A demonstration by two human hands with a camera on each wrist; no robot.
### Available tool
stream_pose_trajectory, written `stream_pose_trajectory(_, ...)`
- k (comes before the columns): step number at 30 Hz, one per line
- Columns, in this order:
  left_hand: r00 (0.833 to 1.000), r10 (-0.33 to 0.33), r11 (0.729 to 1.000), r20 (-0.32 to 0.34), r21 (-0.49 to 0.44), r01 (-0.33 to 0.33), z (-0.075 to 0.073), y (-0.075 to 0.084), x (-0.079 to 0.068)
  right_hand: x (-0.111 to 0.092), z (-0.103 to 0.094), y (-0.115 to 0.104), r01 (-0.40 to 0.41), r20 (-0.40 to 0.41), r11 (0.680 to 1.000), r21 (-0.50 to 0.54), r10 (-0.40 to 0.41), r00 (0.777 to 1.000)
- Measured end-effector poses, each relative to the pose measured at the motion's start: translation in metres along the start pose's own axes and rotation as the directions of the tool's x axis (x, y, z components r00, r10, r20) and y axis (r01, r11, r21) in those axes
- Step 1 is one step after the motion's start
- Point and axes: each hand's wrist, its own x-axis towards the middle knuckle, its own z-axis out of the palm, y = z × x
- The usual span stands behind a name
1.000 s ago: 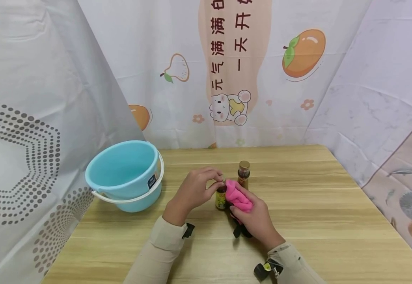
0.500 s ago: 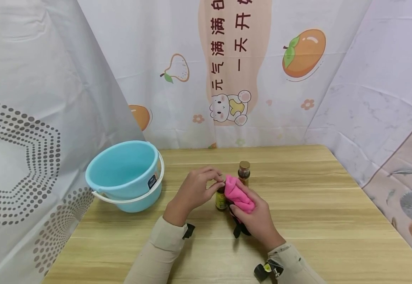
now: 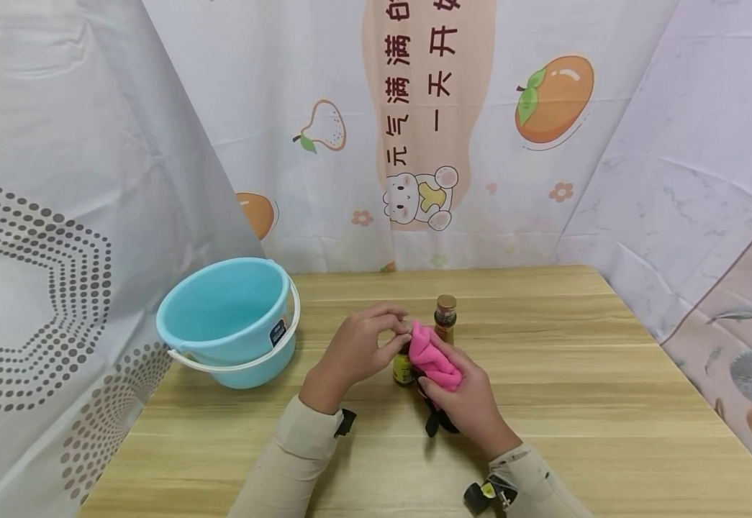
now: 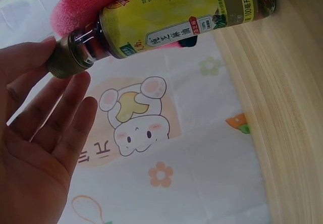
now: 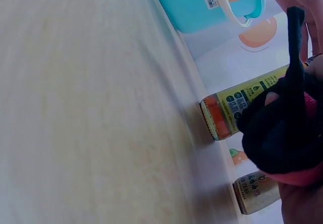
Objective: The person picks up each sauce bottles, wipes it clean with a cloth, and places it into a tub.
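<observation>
A small sesame oil bottle with a yellow label [image 4: 166, 24] stands upright on the table. My left hand [image 3: 358, 347] pinches its cap [image 4: 66, 57] between thumb and fingers. In my right hand [image 3: 476, 404] is a bunched pink cloth [image 3: 434, 360] with a black edge [image 5: 282, 128], held against the side of the bottle away from my left hand. The cloth and the right fingers hide part of the bottle in the head view. Just behind the cloth stands a second bottle with a gold-brown cap [image 3: 445, 311], touched by neither hand as far as I can see.
A light blue bucket [image 3: 227, 360] with a white handle [image 3: 246, 365] stands at the left of the wooden table [image 3: 583, 374]. A printed curtain [image 3: 324, 216] hangs along the table's back edge.
The pink cloth has shifted slightly up and back down against the bottle in my right hand. My left hand stays on the cap, nearly still.
</observation>
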Motion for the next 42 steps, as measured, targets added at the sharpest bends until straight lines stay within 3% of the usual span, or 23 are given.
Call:
stream_pose_trajectory(19, 1.000, 0.001, 1.000, 0.021, 0.009, -0.001, -0.0010, -0.0009, -0.0005, 0.0027, -0.0013, 0.0034, -0.189, 0.058, 0.978, -0.083, 0.194, 0.979)
stream_pose_trajectory(30, 0.999, -0.014, 1.000, 0.030, 0.005, 0.014, -0.0028, 0.0001, 0.0001, 0.0026, -0.0003, 0.0070, -0.255, 0.074, 0.963, -0.093, 0.262, 0.962)
stream_pose_trajectory(42, 0.999, -0.018, 1.000, 0.028, -0.013, 0.018, -0.0045, 0.0010, 0.0004, 0.0018, 0.0012, 0.0072, -0.217, 0.031, 0.970, -0.113, 0.222, 0.975)
